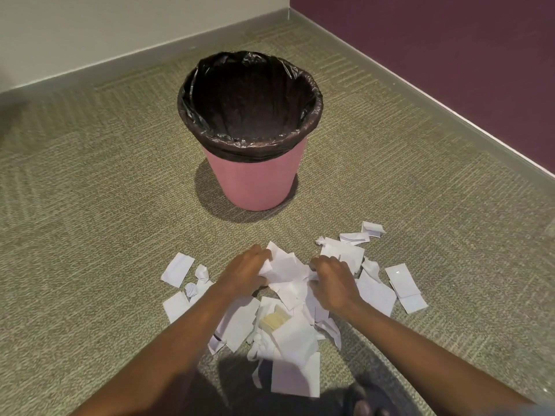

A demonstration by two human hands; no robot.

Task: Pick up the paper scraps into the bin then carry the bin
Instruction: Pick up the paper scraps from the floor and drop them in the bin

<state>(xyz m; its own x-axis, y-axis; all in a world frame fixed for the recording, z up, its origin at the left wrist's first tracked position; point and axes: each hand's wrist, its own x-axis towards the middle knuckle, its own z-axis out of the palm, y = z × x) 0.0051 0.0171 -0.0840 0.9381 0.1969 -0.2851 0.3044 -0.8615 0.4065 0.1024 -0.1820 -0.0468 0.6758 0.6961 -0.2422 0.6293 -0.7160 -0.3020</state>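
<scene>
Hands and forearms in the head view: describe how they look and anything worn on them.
The left hand and right hand are bare: no gloves, rings or bracelets show. The left forearm and right forearm are bare too, with no sleeve or watch as far up as the frame reaches.

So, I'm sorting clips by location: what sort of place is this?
Probably an office or similar room, seen at a corner: woven grey-green carpet, a baseboard under cream wall and plum wall, and a lined pink bin. The left hand and right hand grip paper scraps.
</scene>
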